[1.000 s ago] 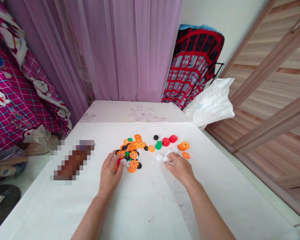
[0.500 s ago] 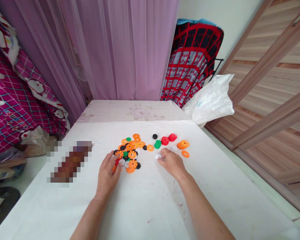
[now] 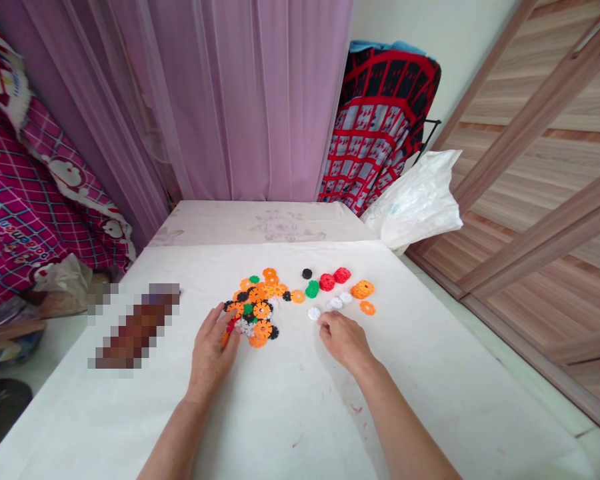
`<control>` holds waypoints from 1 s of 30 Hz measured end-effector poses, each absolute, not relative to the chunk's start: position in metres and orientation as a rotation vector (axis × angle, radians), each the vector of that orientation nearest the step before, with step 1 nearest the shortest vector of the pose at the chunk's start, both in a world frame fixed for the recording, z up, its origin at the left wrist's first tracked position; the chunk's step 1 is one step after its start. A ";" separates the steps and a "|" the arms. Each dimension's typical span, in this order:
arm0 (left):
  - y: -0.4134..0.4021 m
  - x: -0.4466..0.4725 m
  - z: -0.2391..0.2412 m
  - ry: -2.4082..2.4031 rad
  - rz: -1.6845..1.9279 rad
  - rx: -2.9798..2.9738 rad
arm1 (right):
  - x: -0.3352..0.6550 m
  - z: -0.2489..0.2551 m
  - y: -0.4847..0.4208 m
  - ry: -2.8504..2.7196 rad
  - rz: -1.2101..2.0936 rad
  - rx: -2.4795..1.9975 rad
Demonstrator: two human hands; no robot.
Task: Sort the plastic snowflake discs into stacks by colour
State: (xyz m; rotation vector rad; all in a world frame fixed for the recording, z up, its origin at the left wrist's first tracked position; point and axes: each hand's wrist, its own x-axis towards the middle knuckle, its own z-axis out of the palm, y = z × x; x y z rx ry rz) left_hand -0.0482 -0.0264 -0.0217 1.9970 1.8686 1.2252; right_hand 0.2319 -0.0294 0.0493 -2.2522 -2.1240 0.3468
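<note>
A mixed pile of notched plastic discs in orange, black, green, grey and red lies on the white table. My left hand rests open at the pile's left edge, fingers spread over the nearest pieces. Just right of the pile, a white disc lies on the cloth. Curled fingers of my right hand are right beside that disc, with nothing visible in them. Beyond this hand sit more white discs, orange discs, red discs, green discs and a black disc.
A single orange disc lies near the orange stack. To the left, a blurred-out patch covers something on the table. A white plastic bag stands at the far right corner, with a wooden wardrobe beyond.
My right hand has let go of the white disc and drawn back slightly toward me and to the right. The left hand stays at the pile. The view has shifted slightly.
</note>
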 end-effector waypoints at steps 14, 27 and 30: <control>-0.027 -0.046 -0.018 1.852 1.246 1.931 | 0.152 0.058 0.019 -2.428 0.381 -1.887; -0.026 -0.045 -0.021 1.871 1.250 1.947 | 0.144 0.059 0.014 -2.333 0.204 -2.062; -0.026 -0.045 -0.020 1.874 1.243 1.931 | 0.163 0.058 -0.007 -2.214 0.187 -2.116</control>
